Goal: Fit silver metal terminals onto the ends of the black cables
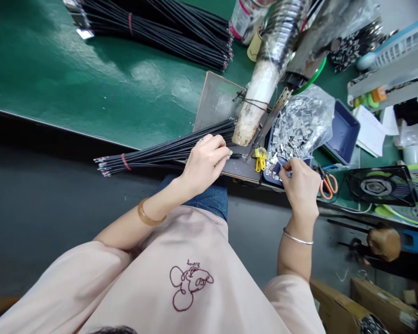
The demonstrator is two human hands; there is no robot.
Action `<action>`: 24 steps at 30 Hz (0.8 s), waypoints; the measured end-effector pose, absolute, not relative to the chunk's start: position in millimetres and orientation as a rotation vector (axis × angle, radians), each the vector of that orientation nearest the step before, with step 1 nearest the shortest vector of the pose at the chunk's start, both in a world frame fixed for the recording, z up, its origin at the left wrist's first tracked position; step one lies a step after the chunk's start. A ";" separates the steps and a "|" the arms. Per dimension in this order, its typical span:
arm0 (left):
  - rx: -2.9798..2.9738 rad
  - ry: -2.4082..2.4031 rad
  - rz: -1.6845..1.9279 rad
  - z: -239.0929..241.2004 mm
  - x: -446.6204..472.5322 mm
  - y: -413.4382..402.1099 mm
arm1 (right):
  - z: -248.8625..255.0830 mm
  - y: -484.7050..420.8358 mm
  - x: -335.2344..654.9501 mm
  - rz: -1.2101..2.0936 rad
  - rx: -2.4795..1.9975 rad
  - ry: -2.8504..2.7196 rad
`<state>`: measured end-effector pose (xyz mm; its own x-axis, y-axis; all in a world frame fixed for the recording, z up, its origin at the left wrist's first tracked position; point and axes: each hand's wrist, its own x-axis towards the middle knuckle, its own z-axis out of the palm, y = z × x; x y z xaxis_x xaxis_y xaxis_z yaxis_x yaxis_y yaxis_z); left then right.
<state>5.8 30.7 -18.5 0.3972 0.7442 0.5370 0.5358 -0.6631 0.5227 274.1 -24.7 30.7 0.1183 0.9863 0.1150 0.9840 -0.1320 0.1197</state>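
Note:
My left hand [207, 162] is closed, thumb and fingers pinched on a black cable [237, 156] whose tip points right. It rests over a bundle of black cables [160, 147], tied near its left end with a reddish band [125, 161]. The bundle lies slanted across the bench edge and a grey board [214, 99]. My right hand [301, 185] is at the blue tray [273, 180] of small silver metal pieces [290, 132], its thumb and forefinger pinched together. What those fingertips hold is too small to make out. Between my hands lies a small yellow cutter [260, 159].
A white-ended flexible duct [252, 104] hangs over the board. Another banded black cable bundle [167, 35] lies at the back left. Orange-handled scissors [328, 186], a second blue tray [343, 130] and a black fan [379, 186] stand on the right. A person [383, 243] is at lower right.

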 end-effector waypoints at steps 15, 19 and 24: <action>2.393 0.906 1.344 -8.8 6.2 6.7 | 34.7 -49.2 252.9 0.382 3.108 2.530; 2.234 0.807 1.223 -1.2 10.4 -0.5 | 34.6 -55.5 209.4 -0.188 3.242 2.844; 1.654 0.869 0.961 11.7 14.7 0.3 | 17.0 -54.7 173.3 -0.010 3.000 3.054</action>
<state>14.7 0.3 11.7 0.4273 0.8848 0.1856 0.0958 -0.2485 0.9639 173.3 -54.7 17.0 0.2784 0.7109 0.6459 0.7068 0.3037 -0.6389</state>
